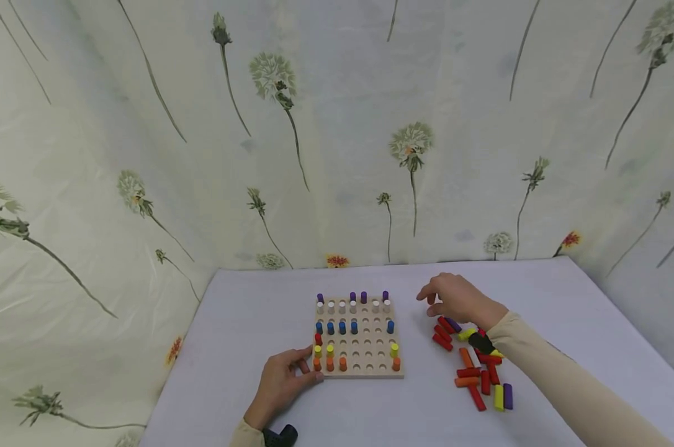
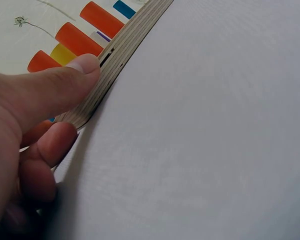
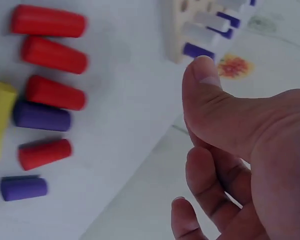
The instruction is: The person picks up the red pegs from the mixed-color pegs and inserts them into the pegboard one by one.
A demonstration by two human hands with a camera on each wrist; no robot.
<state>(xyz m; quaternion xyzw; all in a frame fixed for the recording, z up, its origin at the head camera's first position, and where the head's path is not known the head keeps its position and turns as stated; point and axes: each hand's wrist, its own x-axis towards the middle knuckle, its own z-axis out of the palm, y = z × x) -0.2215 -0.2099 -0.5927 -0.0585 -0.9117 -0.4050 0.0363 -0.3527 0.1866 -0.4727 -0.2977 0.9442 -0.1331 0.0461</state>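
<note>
A wooden pegboard (image 1: 370,338) lies on the table with coloured pegs standing in rows: purple and white at the back, blue in the middle, then red, yellow and orange toward the front. At its front left corner my left hand (image 1: 283,377) grips the board, the thumb (image 2: 72,75) pressed on the front edge and the fingers along the left side. My right hand (image 1: 457,297) hovers to the right of the board, fingers loosely bent and holding nothing. Just below it in the head view are loose red pegs (image 1: 442,337) and a purple peg (image 3: 42,116).
The scattered pile on the right also has a yellow peg (image 1: 499,398), an orange peg (image 1: 466,382) and a white peg (image 1: 473,357). The right forearm (image 1: 560,379) passes over part of it. A flowered curtain (image 1: 342,155) hangs behind the white tabletop (image 1: 247,323).
</note>
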